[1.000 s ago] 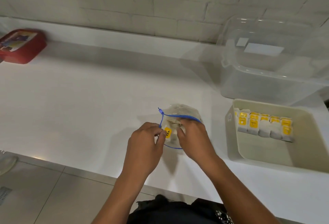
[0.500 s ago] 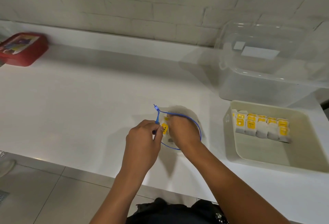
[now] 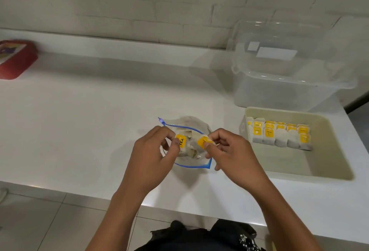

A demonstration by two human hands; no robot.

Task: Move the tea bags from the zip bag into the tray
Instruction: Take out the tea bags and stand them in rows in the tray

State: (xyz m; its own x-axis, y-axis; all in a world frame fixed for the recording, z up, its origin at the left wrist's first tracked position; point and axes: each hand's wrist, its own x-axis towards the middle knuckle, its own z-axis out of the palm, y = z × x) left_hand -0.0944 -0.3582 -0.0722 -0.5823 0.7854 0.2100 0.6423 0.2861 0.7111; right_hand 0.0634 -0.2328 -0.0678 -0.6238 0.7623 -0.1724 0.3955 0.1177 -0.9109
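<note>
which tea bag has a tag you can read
The tea bag pinched by the left hand: its yellow tag reads TEA. The other tags are too blurred.

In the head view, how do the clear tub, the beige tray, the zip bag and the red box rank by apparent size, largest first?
1. clear tub
2. beige tray
3. zip bag, partly hidden by the hands
4. red box, cut off by the left edge and farther away, so its place against the bag is unsure

One head-worn camera looks forward and down, close over the white counter [image 3: 83,123]; its wide lens seemingly bends the brick wall [image 3: 123,5] behind.
</note>
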